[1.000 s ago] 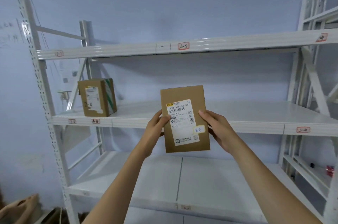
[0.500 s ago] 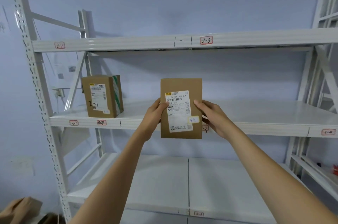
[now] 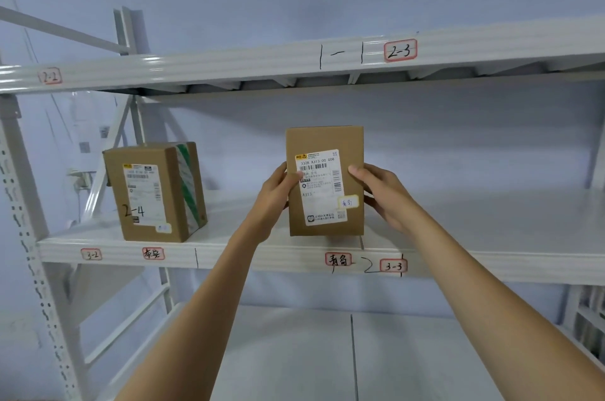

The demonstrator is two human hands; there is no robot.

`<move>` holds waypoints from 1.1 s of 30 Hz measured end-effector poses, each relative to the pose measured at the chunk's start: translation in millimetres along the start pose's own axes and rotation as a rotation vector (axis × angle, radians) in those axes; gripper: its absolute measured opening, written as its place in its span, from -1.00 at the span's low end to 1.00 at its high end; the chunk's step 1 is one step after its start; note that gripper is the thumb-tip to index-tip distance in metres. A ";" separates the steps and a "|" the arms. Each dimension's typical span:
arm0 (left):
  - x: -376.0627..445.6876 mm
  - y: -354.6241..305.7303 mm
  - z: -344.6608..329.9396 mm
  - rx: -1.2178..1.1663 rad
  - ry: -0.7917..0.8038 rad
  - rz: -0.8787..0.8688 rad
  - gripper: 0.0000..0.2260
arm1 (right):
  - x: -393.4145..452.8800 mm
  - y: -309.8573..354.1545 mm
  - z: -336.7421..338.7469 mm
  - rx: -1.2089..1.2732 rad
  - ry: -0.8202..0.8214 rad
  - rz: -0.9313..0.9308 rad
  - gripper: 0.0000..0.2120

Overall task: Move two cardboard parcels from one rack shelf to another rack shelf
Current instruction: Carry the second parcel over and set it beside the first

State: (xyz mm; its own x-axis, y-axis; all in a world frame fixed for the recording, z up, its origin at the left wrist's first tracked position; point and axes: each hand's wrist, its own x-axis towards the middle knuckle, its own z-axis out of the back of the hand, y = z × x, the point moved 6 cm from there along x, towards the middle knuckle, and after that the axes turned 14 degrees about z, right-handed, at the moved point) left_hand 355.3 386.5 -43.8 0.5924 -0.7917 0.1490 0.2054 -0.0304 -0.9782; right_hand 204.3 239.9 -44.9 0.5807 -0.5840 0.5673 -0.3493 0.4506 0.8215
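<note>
Our left hand [image 3: 275, 191] and right hand [image 3: 383, 194] clamp the sides of an upright cardboard parcel [image 3: 325, 138], label facing us, at the front edge of the middle shelf [image 3: 262, 256]. A second parcel [image 3: 154, 191] stands on that shelf, well to the left.

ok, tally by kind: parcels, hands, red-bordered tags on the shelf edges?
Cardboard parcels: 2, the held parcel and the parcel marked 2-4 on the middle shelf.
Hands: 2, left hand and right hand, both on the held parcel.
Red-bordered tags: 6, two on the top shelf edge, four on the middle shelf edge.
Total: 10
</note>
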 end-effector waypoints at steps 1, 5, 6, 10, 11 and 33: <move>6.5 0.9 0.8 0.000 -0.002 -0.007 -0.75 | 5.5 -3.4 0.3 -0.005 0.000 0.011 -0.65; 20.8 9.3 5.2 0.012 -0.004 -0.043 -0.72 | 12.5 -14.4 0.5 -0.032 -0.005 0.050 -0.74; 22.1 11.6 5.8 0.016 0.000 -0.054 -0.72 | 11.3 -16.4 1.1 -0.036 -0.011 0.061 -0.76; 21.9 20.5 4.3 0.008 0.025 -0.099 -0.70 | 1.4 -20.1 5.2 -0.038 -0.042 0.091 -0.77; 20.9 23.5 3.7 0.005 0.033 -0.103 -0.69 | -1.7 -20.5 6.1 -0.045 -0.043 0.097 -0.75; 4.1 57.0 17.8 0.071 -0.005 0.009 -0.40 | -40.8 -1.5 -4.3 -0.133 -0.065 0.084 -0.07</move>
State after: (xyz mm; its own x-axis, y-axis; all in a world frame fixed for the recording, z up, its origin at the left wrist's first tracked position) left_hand 383.4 392.4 -96.5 0.5981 -0.7890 0.1408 0.2546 0.0205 -0.9668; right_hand 184.3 266.0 -69.6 0.5033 -0.5806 0.6400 -0.2923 0.5826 0.7584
